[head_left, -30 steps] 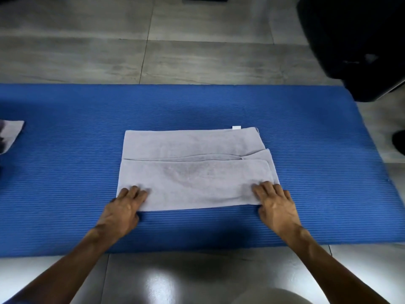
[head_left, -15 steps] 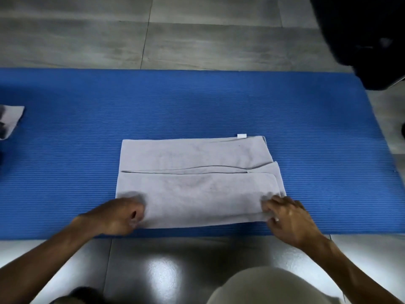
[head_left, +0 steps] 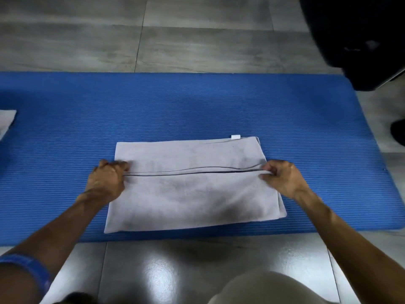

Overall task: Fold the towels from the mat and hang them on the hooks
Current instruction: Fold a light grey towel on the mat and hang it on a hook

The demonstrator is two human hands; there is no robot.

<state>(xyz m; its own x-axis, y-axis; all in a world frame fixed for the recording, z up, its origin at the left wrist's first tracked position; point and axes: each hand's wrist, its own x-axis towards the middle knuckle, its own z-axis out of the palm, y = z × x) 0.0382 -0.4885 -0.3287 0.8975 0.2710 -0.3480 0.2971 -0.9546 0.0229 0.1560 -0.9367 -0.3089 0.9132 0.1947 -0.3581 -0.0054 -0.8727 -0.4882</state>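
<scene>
A pale grey towel (head_left: 192, 194) lies folded lengthwise on the blue mat (head_left: 197, 106), with a small white tag at its far right corner. My left hand (head_left: 107, 178) pinches the left end of the towel's folded-over edge. At the right end of that same edge, my right hand (head_left: 282, 178) pinches the cloth. The edge runs straight between both hands across the towel's middle. No hooks are in view.
A corner of another pale towel (head_left: 6, 121) shows at the mat's left edge. A large black object (head_left: 355, 40) stands at the far right on the grey tiled floor (head_left: 175, 40). My knee (head_left: 269, 288) is at the bottom.
Both hands gripped the towel's near edge and carried it away from me, folding it over to the middle line. The towel now lies doubled.
</scene>
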